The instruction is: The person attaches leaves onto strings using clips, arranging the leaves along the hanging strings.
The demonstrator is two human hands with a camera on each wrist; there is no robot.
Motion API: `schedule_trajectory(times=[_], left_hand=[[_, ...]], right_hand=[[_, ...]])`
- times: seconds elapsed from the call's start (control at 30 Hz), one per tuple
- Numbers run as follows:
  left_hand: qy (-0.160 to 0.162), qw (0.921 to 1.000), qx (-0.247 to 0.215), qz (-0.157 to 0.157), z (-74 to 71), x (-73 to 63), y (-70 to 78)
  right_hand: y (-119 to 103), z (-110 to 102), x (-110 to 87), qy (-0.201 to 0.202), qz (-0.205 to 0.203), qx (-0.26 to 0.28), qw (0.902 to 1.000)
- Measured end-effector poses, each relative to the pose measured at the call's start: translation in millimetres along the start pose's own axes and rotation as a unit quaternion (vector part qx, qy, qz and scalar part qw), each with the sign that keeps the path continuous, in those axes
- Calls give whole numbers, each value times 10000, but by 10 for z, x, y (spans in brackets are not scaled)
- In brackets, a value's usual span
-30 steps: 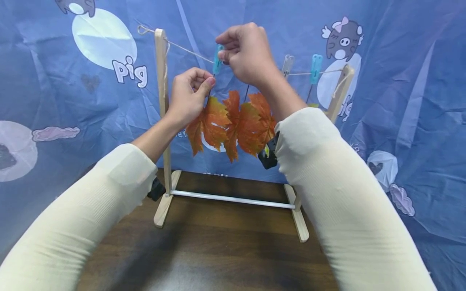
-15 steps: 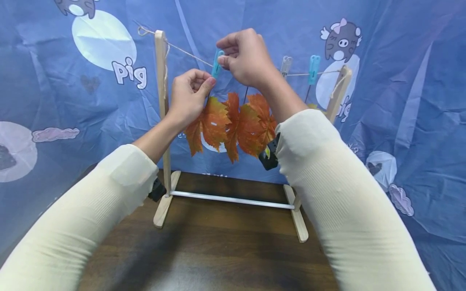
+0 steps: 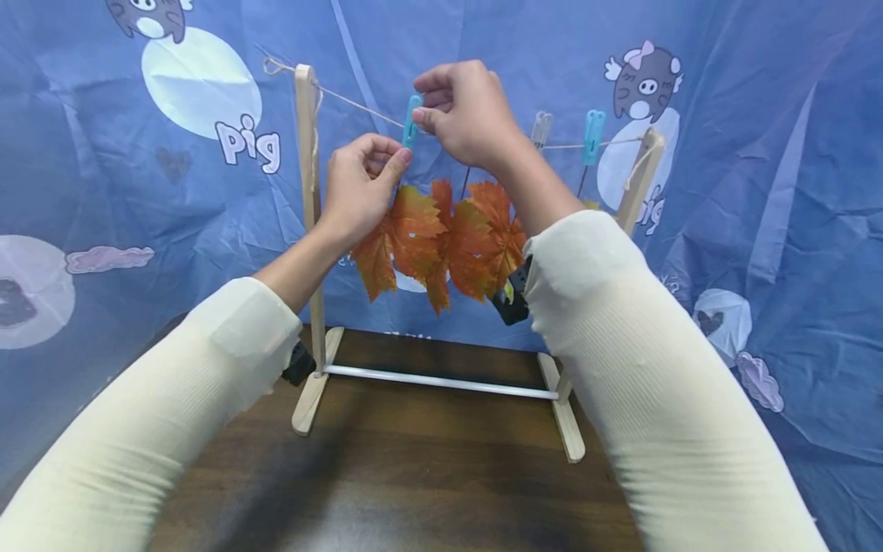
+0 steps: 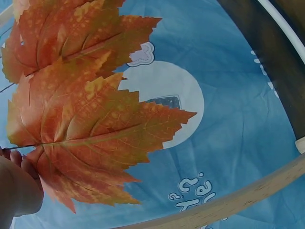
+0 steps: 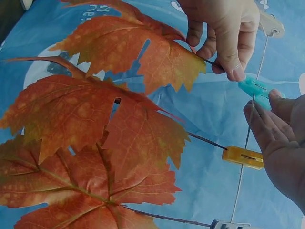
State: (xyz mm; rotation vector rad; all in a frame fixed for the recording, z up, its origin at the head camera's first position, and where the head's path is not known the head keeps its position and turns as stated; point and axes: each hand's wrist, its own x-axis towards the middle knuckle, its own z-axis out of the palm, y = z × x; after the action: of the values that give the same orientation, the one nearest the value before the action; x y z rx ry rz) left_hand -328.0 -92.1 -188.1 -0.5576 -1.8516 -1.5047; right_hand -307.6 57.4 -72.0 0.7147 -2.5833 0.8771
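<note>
My left hand [image 3: 359, 180] pinches the thin dark stem of an orange-and-yellow artificial maple leaf [image 4: 95, 138], which hangs below the fingers. Just above, my right hand [image 3: 469, 107] holds a teal clothespin [image 3: 411, 126] between thumb and fingers at its upper end. In the right wrist view, the teal clothespin [image 5: 257, 90] lies across the string [image 5: 248, 129], its lower end close to the left fingertips. Whether its jaws clamp the stem cannot be told. Beside it, a yellow clothespin [image 5: 240, 156] on the string holds a second orange leaf [image 5: 95, 119].
The string runs between two wooden posts [image 3: 308, 215] joined low down by a white rod [image 3: 441, 381]. Further right hang a grey clothespin [image 3: 541, 129] and another teal clothespin [image 3: 594, 138]. Behind is a blue printed cloth [image 3: 759, 153]; below, a dark wooden table [image 3: 428, 475].
The teal clothespin and my right hand have dipped slightly, and the pin leans a bit more. The leaf in my left hand has turned a little. Both grips stay the same.
</note>
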Motion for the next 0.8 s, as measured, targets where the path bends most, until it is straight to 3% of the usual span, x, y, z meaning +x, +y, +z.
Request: schedule_trajectory(times=[0.33,0.6,0.8], left_hand=[[101,9998,131,72,-17,-13,-11],[184,9995,75,227,-58,-56,-4],[192,9992,136,322,-111,-137,14]], right_hand=[[-39,-30,-50,16,-51,54,10000],[40,-106,-231,144,-365,-343,9986],[161,-202,-394,245,-520,-285,9979]])
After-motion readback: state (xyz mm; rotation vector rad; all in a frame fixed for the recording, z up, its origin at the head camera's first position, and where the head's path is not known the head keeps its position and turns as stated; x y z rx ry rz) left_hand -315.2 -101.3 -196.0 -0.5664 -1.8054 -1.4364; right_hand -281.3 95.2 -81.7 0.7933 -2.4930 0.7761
